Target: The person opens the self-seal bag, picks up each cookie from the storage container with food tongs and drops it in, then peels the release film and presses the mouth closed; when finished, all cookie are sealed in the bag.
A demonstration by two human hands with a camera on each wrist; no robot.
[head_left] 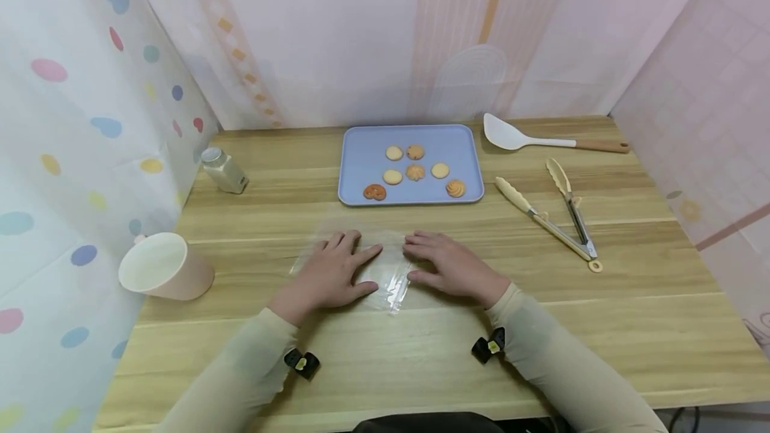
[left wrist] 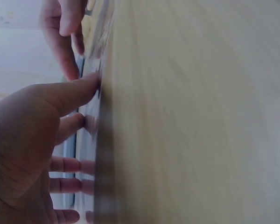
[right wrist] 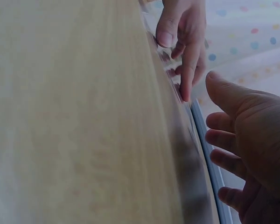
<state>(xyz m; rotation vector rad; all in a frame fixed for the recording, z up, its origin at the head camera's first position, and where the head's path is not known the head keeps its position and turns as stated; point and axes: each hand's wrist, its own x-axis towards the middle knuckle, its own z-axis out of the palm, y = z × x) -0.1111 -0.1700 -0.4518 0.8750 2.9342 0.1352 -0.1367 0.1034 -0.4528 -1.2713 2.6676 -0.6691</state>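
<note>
A clear plastic bag [head_left: 392, 282] lies flat on the wooden table, with light glinting along its right part. My left hand [head_left: 331, 272] rests on the bag with its fingers spread and thumb pointing right. In the left wrist view, the fingertips of the left hand [left wrist: 25, 135] meet the shiny film. At the bag's right edge is my right hand [head_left: 451, 266], fingers extended toward the left. The right wrist view shows the right hand [right wrist: 263, 144] with loosely bent fingers and nothing in its grasp, just above the table surface.
Behind the bag stands a blue tray [head_left: 361, 146] bearing several cookies [head_left: 415, 172]. Cream-tipped tongs [head_left: 559, 231] lie spread at the right, below a white spatula [head_left: 550, 142] with a wooden handle. On the left are a glass shaker jar [head_left: 225, 171] and a pale pink cup [head_left: 189, 276].
</note>
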